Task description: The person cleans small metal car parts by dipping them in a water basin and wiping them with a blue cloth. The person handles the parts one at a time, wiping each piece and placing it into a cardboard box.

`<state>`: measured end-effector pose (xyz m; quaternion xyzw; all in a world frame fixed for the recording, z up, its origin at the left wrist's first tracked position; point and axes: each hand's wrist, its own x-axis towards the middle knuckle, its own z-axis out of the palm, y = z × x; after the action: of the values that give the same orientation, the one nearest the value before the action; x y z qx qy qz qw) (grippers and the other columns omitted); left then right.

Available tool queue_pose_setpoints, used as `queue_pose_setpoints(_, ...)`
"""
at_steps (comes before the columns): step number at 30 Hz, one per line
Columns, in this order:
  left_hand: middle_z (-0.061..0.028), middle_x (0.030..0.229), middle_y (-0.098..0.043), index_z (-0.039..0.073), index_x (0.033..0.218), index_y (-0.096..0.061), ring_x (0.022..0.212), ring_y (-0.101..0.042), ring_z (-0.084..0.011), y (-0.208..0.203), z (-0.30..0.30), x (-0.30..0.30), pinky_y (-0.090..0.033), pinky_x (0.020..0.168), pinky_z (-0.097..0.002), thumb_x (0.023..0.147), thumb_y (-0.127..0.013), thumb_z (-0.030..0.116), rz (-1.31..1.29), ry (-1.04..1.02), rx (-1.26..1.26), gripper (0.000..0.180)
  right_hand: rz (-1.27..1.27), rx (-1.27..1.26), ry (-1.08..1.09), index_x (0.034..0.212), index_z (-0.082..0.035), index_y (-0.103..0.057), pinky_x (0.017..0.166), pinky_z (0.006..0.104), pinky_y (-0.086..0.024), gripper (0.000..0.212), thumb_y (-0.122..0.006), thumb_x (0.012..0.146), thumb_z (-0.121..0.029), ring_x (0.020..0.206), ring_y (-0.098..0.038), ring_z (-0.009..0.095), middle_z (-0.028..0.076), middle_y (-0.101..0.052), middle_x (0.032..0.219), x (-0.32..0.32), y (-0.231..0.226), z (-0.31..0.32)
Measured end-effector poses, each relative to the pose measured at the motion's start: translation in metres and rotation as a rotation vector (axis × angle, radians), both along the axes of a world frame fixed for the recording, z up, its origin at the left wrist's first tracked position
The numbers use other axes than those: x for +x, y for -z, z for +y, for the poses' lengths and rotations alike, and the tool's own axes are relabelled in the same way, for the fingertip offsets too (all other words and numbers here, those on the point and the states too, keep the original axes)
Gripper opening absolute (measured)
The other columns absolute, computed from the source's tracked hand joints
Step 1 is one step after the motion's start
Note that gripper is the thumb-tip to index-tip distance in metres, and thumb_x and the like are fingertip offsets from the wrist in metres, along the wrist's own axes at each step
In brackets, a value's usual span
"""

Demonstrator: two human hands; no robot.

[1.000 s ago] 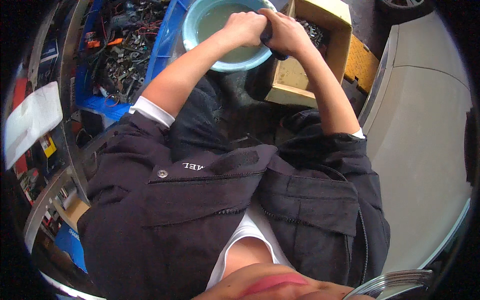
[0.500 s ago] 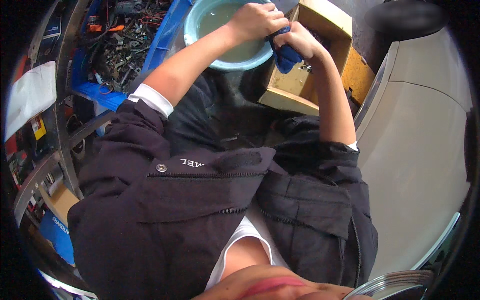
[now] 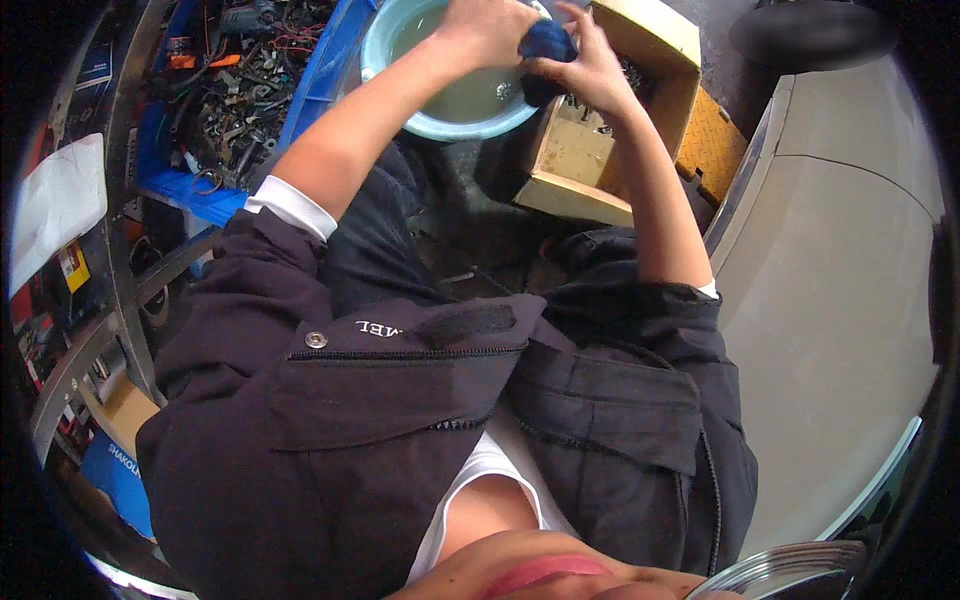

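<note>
A dark blue cloth (image 3: 547, 42) is bunched between my two hands, above the right rim of a light blue basin (image 3: 478, 130). My left hand (image 3: 490, 32) grips the cloth from the left, its fingertips partly hidden. My right hand (image 3: 592, 72) holds it from the right, with the thumb under the bunch and a finger raised above it. Cloudy water (image 3: 470, 98) stands in the basin. Under my right wrist sits an open cardboard box (image 3: 575, 200) with small metal parts (image 3: 605, 128) in it.
At the left, a blue crate (image 3: 215, 207) full of mixed metal parts and wires rests by a metal shelf frame (image 3: 125, 300). A beige car panel (image 3: 840, 280) fills the right side. An orange-yellow textured plate (image 3: 712, 150) lies beside the box.
The cloth, which hung down from both fists, is now bunched up higher and slightly to the left. My right fingers have loosened and spread around it.
</note>
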<state>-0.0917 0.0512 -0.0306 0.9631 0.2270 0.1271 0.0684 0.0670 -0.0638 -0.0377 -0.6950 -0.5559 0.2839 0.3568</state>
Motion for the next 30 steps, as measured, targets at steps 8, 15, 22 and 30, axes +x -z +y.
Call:
queue_pose_setpoints(8, -0.0042, 0.077, -0.069, 0.005, 0.093, -0.073, 0.065, -0.064, -0.0143, 0.034, 0.052, -0.018, -0.051, 0.055, -0.0286, 0.068, -0.076, 0.015, 0.263, -0.126, -1.172, 0.027, -0.885, 0.376, -0.228, 0.152, -0.016, -0.043, 0.106, 0.0484, -0.045, 0.077, -0.071, 0.08, -0.021, 0.134, -0.045, 0.045, 0.023, -0.043, 0.147, -0.038, -0.012, -0.008)
queue_pose_setpoints(15, -0.0208, 0.082, -0.071, 0.0, 0.087, -0.07, 0.073, -0.071, -0.0338, 0.014, 0.011, -0.001, -0.056, 0.065, -0.0454, 0.063, -0.074, 0.011, 0.407, 0.054, -0.64, 0.027, -0.675, -0.241, -0.068, 0.132, -0.008, -0.06, 0.083, 0.0483, -0.059, 0.062, -0.072, 0.077, -0.033, 0.099, -0.07, 0.041, 0.023, -0.07, 0.104, -0.028, 0.0, 0.003)
queue_pose_setpoints(22, -0.0023, 0.09, -0.07, 0.015, 0.097, -0.067, 0.088, -0.069, -0.0231, 0.063, -0.014, -0.005, -0.059, 0.071, -0.0364, 0.076, -0.069, 0.012, -0.046, 0.28, 0.108, 0.021, -0.308, -0.546, -0.04, 0.083, 0.008, -0.073, 0.082, 0.0412, -0.058, 0.041, -0.075, 0.064, -0.028, 0.083, -0.073, 0.037, 0.026, -0.072, 0.085, -0.025, 0.015, -0.006)
queue_pose_setpoints(30, 0.0024, 0.083, -0.064, 0.016, 0.094, -0.065, 0.083, -0.064, -0.0174, 0.047, -0.007, 0.0, -0.057, 0.065, -0.0314, 0.077, -0.066, 0.015, -0.189, 0.356, 0.29, 0.017, 0.424, -0.464, -0.162, 0.07, -0.001, -0.07, 0.063, 0.0273, -0.046, 0.017, -0.072, 0.063, -0.016, 0.063, -0.057, 0.013, 0.004, -0.065, 0.068, -0.005, 0.021, -0.014)
